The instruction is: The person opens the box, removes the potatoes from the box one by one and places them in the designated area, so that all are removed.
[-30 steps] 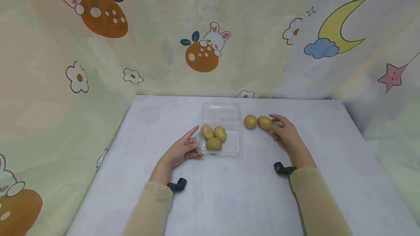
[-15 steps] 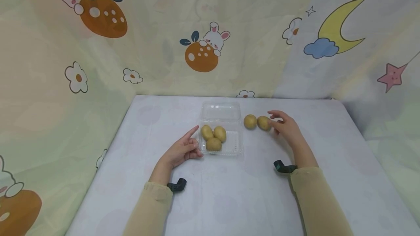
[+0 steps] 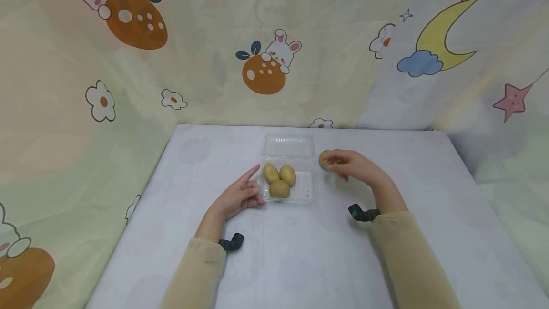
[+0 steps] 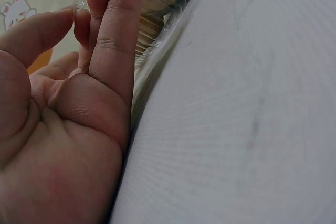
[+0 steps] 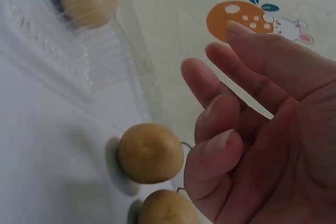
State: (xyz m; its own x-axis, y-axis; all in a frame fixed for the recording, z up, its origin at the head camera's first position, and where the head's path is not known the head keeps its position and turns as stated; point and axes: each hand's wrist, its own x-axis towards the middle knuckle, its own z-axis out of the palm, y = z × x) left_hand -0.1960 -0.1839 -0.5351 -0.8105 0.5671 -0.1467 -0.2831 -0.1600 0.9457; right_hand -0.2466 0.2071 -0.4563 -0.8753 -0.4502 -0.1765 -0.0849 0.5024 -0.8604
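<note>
A clear plastic clamshell box (image 3: 310, 189) lies open on the white table, its lid (image 3: 288, 146) folded back. Three potatoes (image 3: 279, 188) sit in its left half. My left hand (image 3: 250, 189) rests on the table with its fingers (image 4: 113, 40) straight against the box's left wall (image 4: 157, 51). Right of the box lie two loose potatoes. In the head view one potato (image 3: 323, 158) peeks out and my right hand (image 3: 345, 163) covers the other. The right wrist view shows both potatoes (image 5: 150, 153) (image 5: 164, 208) lying free under my right hand (image 5: 247, 129), whose relaxed fingers hold nothing.
The white table (image 3: 300, 261) is walled by cartoon-print curtains (image 3: 266, 61) at the back and on both sides. A dark wrist-camera mount (image 3: 232, 242) sits under the left sleeve, and a second mount (image 3: 359, 213) sits under the right sleeve.
My right hand has moved left from the far side of the two loose potatoes to above them, covering the right one. The left hand and the box have stayed put.
</note>
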